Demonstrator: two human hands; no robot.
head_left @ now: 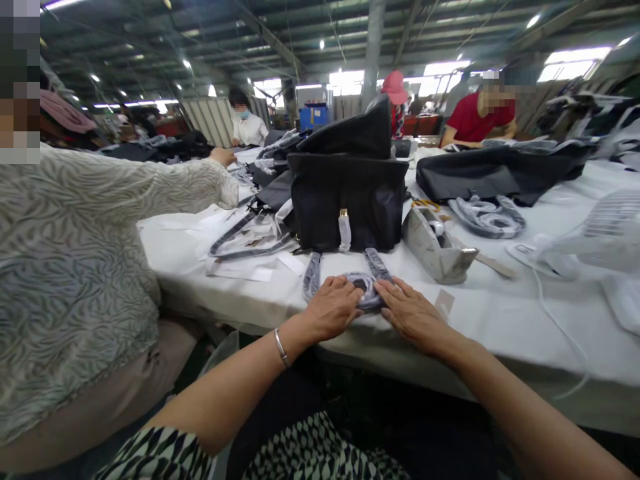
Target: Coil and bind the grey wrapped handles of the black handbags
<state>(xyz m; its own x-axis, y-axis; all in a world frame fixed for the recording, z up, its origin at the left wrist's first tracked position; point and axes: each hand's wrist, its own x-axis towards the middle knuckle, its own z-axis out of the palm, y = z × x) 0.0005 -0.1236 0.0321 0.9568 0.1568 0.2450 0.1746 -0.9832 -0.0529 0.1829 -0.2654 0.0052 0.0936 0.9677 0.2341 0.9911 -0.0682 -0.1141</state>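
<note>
My left hand [334, 308] lies on the left part of a plastic-wrapped strap [369, 287], coiled at the table's near edge. Across from it, my right hand [411, 315] rests on the coil's right side, fingers stretched out. Neither hand is wrapped around the strap. Just beyond stands a black handbag [320, 200], its flap [350, 130] raised behind it. A wrapped tab [345, 233] with a gold-coloured clasp hangs on its front. Two wrapped strap lengths run from the bag's base toward my hands. Part of the coil is hidden under my fingers.
A grey open-topped holder [435, 250] stands right of the bag, with a white fan [600, 230] and its cord farther right. Another black bag [465, 173] lies behind. Loose straps and papers [250, 267] cover the left. A co-worker's sleeve [185, 183] reaches over there.
</note>
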